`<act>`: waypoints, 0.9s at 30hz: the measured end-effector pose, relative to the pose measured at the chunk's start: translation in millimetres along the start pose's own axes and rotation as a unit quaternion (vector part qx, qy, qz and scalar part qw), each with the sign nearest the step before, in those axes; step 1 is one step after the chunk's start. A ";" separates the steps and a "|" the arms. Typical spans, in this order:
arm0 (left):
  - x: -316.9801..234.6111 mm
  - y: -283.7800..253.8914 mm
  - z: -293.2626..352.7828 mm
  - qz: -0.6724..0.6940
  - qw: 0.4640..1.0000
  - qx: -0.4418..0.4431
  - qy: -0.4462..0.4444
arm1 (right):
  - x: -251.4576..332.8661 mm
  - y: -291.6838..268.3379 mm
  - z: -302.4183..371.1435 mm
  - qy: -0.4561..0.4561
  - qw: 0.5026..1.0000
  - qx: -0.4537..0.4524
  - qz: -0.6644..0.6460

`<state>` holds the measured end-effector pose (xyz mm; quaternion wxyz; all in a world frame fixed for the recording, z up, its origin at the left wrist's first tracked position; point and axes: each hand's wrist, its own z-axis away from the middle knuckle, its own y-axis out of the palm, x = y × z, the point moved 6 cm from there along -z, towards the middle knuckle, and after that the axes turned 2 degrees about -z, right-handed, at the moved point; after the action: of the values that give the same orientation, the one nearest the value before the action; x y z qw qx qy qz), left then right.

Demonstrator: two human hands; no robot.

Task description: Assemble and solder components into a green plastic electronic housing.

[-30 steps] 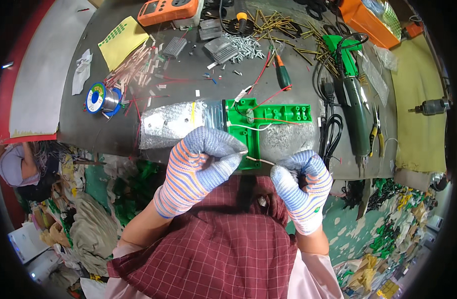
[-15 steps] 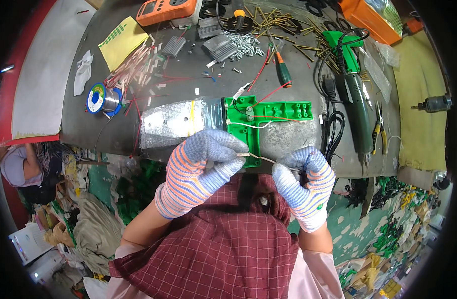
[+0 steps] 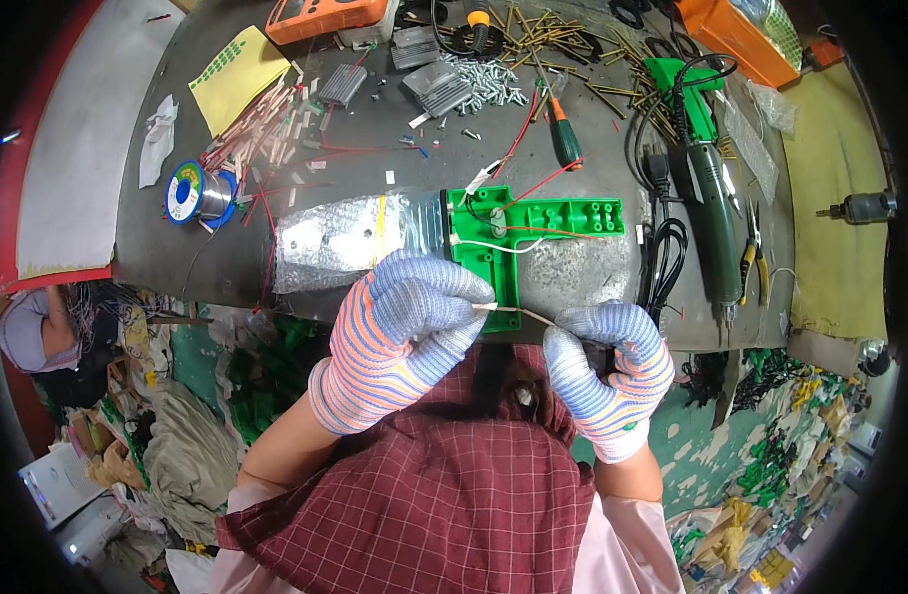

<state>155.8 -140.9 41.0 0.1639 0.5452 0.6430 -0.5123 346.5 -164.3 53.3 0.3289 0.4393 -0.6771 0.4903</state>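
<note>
Thin pale wire (image 3: 526, 312), gently bent, long axis left-to-right, dipping rightward, pinched by striped, knit-gloved left hand (image 3: 400, 322) and right hand (image 3: 617, 371)

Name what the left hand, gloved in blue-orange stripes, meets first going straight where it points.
Probably the green, T-shaped plastic housing, though depth is unclear; the left hand may pass above.

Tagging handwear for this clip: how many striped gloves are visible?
2. One glove is on the left hand, by the green housing; the other glove is on the right hand, with a thin wire between them. Others could be hidden in the floor clutter.
</note>
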 end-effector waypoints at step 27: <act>-6.5 -0.8 -6.0 -0.051 0.997 0.023 0.047 | -17.1 17.9 2.5 0.184 0.978 0.092 -0.029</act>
<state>159.5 -139.3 48.9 0.0944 0.5387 0.6651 -0.5085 336.8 -159.7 30.8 0.4199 0.3897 -0.5438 0.6133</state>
